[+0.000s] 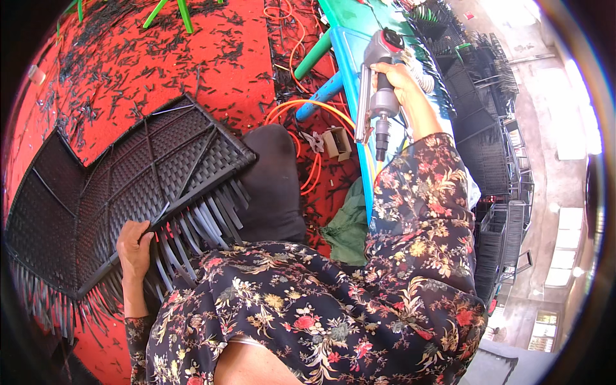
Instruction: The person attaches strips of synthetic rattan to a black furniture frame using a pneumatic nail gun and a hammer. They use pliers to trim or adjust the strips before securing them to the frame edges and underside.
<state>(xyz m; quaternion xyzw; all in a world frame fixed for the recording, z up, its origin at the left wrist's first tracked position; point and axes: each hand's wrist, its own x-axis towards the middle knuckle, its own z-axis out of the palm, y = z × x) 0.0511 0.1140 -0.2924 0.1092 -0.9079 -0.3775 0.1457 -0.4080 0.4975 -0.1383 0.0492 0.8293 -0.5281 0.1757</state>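
My left hand (pixel 134 251) grips the lower frame bar of a black woven wicker panel (pixel 138 157), thumb and fingers closed round the edge. The panel leans at the left against my knee. Loose flat strips (pixel 199 221) hang in a fringe from that bar. My right hand (pixel 403 82) is wrapped round the handle of a grey pneumatic staple gun (pixel 385 101) with a red-rimmed cap. Its air fitting points down toward me. The gun is over the blue plastic table or stool top (pixel 350 58), apart from the panel; whether it rests there I cannot tell.
Red floor covering (pixel 234 77) is littered with black strip offcuts. An orange hose (pixel 314 102) loops by the blue leg (pixel 321 96). A small open cardboard box (pixel 337 142) and green cloth (pixel 346 224) lie near my knee. Black woven furniture (pixel 471 102) is stacked at right.
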